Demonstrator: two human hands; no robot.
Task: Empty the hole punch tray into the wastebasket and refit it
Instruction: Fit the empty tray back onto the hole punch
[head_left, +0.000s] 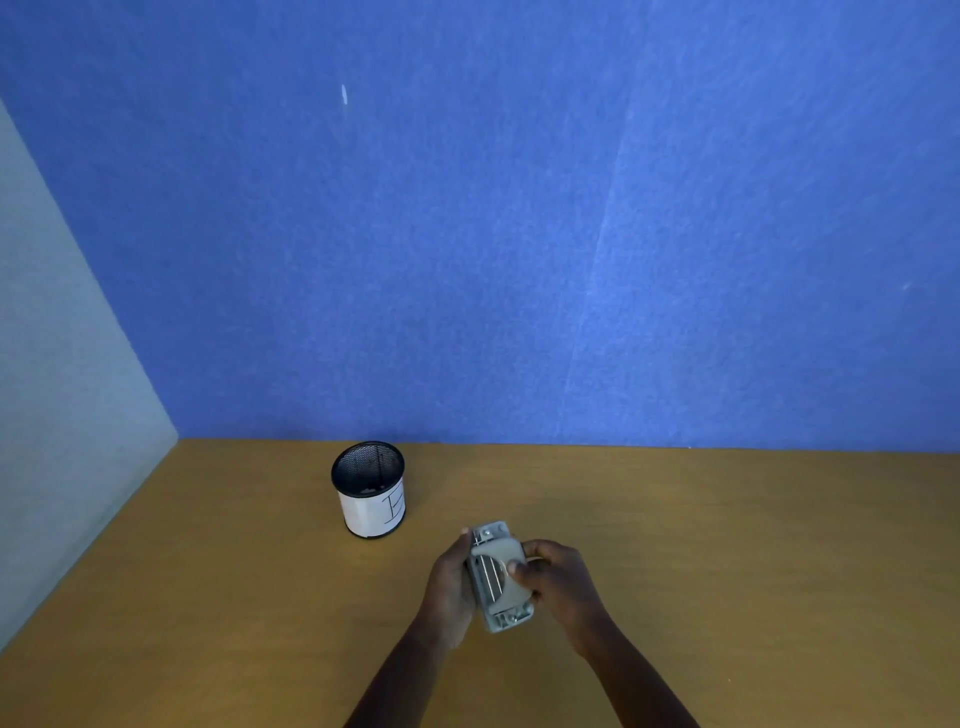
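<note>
A grey hole punch (497, 577) is held over the wooden table, between both hands, its top with the metal handle facing me. My left hand (451, 597) grips its left side. My right hand (556, 582) grips its right side, thumb on the top. The tray under the punch is hidden. To the upper left, apart from the hands, stands the wastebasket (370, 489), a small black mesh cup wrapped in white paper with a drawn mark, with some scraps at its bottom.
The wooden table (727, 545) runs to a blue felt partition (519, 234) at the back and a pale grey panel (62, 364) on the left.
</note>
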